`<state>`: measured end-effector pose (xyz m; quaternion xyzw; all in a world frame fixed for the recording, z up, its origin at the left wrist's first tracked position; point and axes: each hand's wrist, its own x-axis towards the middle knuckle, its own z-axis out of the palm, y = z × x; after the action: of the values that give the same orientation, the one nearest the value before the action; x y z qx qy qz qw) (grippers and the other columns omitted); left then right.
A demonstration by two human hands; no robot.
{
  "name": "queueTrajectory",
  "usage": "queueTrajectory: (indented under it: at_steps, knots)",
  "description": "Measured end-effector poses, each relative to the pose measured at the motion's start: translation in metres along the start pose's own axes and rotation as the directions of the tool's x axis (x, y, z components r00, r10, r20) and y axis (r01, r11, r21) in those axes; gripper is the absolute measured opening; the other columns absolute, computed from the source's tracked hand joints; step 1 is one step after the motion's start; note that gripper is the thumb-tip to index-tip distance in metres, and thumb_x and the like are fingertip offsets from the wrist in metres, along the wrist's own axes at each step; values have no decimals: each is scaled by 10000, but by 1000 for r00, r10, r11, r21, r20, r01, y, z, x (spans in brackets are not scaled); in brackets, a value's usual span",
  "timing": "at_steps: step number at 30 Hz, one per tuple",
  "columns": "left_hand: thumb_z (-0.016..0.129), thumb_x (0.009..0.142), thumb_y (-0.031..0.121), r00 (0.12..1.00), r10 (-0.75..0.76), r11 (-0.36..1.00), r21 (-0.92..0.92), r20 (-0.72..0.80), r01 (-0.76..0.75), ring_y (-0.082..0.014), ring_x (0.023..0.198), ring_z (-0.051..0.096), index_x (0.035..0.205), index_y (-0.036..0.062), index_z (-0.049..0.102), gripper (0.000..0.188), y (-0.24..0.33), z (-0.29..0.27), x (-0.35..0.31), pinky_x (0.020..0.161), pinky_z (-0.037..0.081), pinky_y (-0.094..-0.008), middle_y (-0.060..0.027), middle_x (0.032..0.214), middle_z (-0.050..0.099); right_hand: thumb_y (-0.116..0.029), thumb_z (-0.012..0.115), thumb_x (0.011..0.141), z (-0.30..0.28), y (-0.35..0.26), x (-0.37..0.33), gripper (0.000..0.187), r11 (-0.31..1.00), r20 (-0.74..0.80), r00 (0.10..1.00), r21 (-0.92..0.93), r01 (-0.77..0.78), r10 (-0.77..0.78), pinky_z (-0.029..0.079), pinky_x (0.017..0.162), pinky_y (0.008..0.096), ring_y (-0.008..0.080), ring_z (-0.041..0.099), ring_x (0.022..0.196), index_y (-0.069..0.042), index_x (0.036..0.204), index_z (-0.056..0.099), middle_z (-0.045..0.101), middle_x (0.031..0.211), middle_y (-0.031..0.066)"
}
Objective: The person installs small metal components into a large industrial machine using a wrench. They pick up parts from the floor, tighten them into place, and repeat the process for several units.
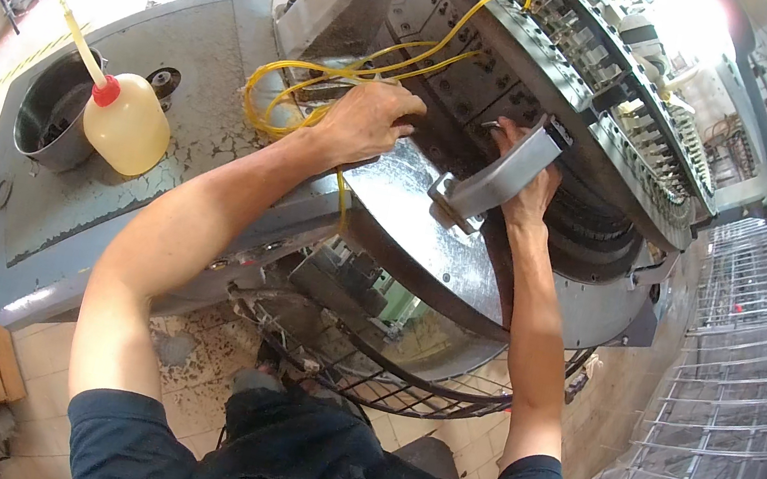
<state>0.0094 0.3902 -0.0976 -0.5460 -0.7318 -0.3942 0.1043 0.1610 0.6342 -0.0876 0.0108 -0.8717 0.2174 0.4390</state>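
Head view, machine: a large round grey metal knitting machine (462, 253) fills the middle, its dark ring of needle blocks (576, 59) curving off to the upper right.
Head view, left hand: the left hand (363, 119) lies palm down on the shiny steel bed of the machine, fingers (406, 106) curled narrow over the thin yellow plastic tubes (329, 78) that loop beside the ring; whether it pinches a tube or only presses on it I cannot tell.
Head view, right hand: the right hand (529, 188) reaches behind a grey angled metal bracket (495, 177), fingers up against the dark ring; the bracket hides the fingertips, so their spread cannot be told.
Head view, surroundings: on the grey worktop (145, 210) to the left stand a translucent yellowish plastic oil bottle with a red collar and long spout (124, 125) and a round steel pot (54, 118), both well apart from the hands.
Judgement, doing it well: keep the tubes pinned flat and clear of the ring so that none kinks or snags, steady the bracket squarely, and work by touch slowly where the fingertips are out of sight.
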Motion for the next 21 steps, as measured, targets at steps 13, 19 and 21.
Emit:
queueTrajectory:
  at_steps: [13,19,21]
  knots:
    - [781,867,145,1000,22,1000,-4,-2,-22,-354,1006,697,1147,4,716,321,-1,-1,0,896,550,-441,-185,1075,727,-141,762,835,-4,-12,5,221,752,234,957,-595,282,-174,565,739,417,293,673,948,-110,1053,784,720,999,59]
    - [783,862,144,1000,24,1000,11,2,-24,-365,1011,692,1146,6,715,322,-1,1,1,902,543,-447,-187,1070,726,-170,726,863,-4,-8,18,282,673,293,914,-619,406,-281,577,848,412,267,645,1075,-194,1141,763,718,1052,13]
    - [784,859,144,1000,19,1000,13,5,-19,-370,1013,689,1140,5,714,321,-2,2,1,903,540,-450,-188,1065,725,-167,728,849,-3,-10,21,221,702,269,908,-576,419,-322,576,837,411,268,630,1097,-168,1066,770,714,1017,14]
